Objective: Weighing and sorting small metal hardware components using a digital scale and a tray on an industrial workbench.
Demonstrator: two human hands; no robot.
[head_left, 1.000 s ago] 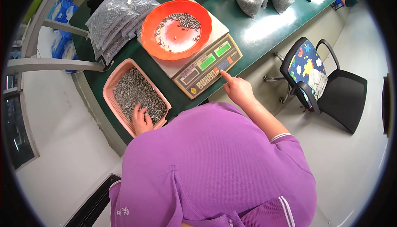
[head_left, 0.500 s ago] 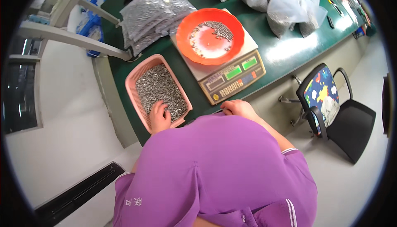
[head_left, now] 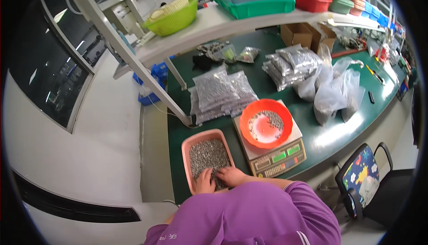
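A pink plastic basket (head_left: 186, 158) holds a heap of small silvery metal pieces (head_left: 207, 153), too small to name exactly. My left hand (head_left: 205, 182) lies on the heap near the basket's front, its fingers stretched out. Beside it my right hand (head_left: 229, 176) reaches in from the right, fingers extended toward the left and their tips partly sunk among the pieces. To the right, an orange-red bowl (head_left: 244, 128) with similar pieces sits on a digital weighing scale (head_left: 280, 161) with lit green displays.
Packed clear bags (head_left: 215, 89) lie behind the basket on the green table (head_left: 321, 156). More flat bags (head_left: 292, 64) and tied plastic bags (head_left: 331, 98) are further right. A white shelf (head_left: 214, 26) with trays crosses above. A chair (head_left: 363, 173) stands at right.
My right hand has moved left from the table edge by the scale into the basket, beside my left hand. The view has tilted up, bringing the shelf in.
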